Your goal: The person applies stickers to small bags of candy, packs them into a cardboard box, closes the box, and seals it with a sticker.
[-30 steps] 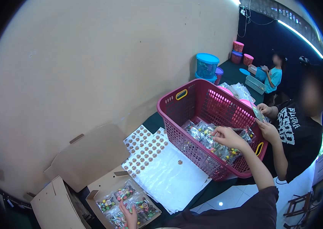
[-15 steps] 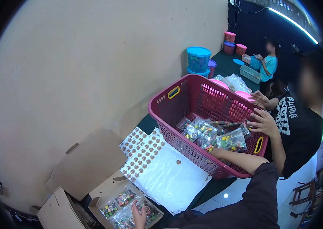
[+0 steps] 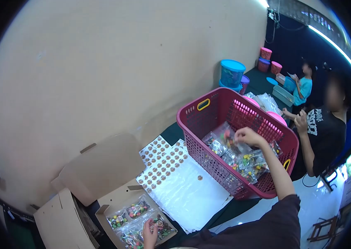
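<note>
1. Brown cardboard (image 3: 55, 220) stands well left of the maroon basket (image 3: 206, 159).
2. Nearer the basket, on its left, 1 open carton (image 3: 101, 213) holds clear bags (image 3: 137, 208) of small coloured pieces. My left hand (image 3: 150, 235) is over them, fingers curled; I cannot tell whether it grips one.
3. White sheets (image 3: 188, 199) with round brown stickers (image 3: 200, 177) lie just left of the basket.
4. Inside the basket, my right hand (image 3: 248, 137) pinches 1 clear packet (image 3: 227, 135), blurred, above the heaped packets (image 3: 248, 159).
5. Pink lid (image 3: 275, 118) shows just behind the basket.
6. Co-worker's 2 hands (image 3: 302, 121) are near the basket's right end, before a black shirt (image 3: 329, 141).
</note>
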The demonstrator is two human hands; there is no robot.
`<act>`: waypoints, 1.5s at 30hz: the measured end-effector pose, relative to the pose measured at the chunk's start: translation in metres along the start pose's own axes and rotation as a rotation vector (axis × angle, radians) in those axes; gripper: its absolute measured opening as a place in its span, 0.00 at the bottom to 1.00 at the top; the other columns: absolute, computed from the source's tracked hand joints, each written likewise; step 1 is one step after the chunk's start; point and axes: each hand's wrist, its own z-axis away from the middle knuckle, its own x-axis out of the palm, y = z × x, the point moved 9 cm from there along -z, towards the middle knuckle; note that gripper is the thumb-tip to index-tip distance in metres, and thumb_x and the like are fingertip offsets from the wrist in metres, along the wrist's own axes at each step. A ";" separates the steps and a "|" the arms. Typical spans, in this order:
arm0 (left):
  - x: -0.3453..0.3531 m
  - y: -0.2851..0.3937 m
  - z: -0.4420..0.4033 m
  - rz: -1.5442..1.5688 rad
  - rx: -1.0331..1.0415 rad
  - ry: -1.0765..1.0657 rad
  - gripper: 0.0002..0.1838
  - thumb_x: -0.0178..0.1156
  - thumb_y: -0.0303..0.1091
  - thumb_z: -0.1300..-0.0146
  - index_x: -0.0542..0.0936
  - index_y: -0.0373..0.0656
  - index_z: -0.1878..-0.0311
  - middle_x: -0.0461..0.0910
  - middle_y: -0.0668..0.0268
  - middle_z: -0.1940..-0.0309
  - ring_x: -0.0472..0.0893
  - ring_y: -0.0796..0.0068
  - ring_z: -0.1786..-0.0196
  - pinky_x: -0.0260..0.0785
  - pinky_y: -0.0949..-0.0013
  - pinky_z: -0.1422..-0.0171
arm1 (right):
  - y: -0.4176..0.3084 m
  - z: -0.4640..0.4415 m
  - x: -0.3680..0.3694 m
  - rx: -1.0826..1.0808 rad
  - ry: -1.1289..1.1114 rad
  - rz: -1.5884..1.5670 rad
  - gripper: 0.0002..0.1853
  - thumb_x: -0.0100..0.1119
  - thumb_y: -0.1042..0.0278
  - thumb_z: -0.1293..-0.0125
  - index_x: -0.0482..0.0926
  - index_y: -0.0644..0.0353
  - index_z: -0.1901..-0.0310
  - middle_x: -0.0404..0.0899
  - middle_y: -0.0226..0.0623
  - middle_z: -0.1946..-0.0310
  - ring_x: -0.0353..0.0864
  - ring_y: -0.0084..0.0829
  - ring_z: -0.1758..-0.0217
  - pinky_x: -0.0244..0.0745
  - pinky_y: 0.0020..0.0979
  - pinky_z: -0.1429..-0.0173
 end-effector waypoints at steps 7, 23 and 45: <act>0.005 0.033 -0.006 0.379 -0.069 -0.112 0.18 0.52 0.32 0.38 0.67 0.36 0.47 0.75 0.59 0.56 0.77 0.66 0.57 0.69 0.66 0.52 | -0.199 0.097 -0.005 -0.238 0.158 -0.639 0.14 0.48 0.68 0.36 0.66 0.62 0.50 0.72 0.28 0.61 0.73 0.19 0.57 0.71 0.25 0.55; -0.018 0.124 0.001 0.806 -0.072 -0.308 0.16 0.53 0.28 0.39 0.70 0.34 0.48 0.77 0.64 0.59 0.77 0.78 0.59 0.70 0.78 0.56 | -0.209 0.061 0.299 -0.117 -0.479 -1.017 0.09 0.47 0.66 0.34 0.66 0.58 0.56 0.73 0.29 0.64 0.74 0.20 0.62 0.69 0.25 0.57; -0.055 0.036 0.001 0.851 -0.218 0.152 0.19 0.53 0.25 0.40 0.66 0.32 0.45 0.75 0.60 0.54 0.75 0.77 0.53 0.67 0.76 0.48 | -0.214 0.049 0.427 -0.118 -0.614 -0.949 0.12 0.54 0.67 0.39 0.71 0.60 0.54 0.76 0.30 0.65 0.75 0.20 0.64 0.71 0.23 0.58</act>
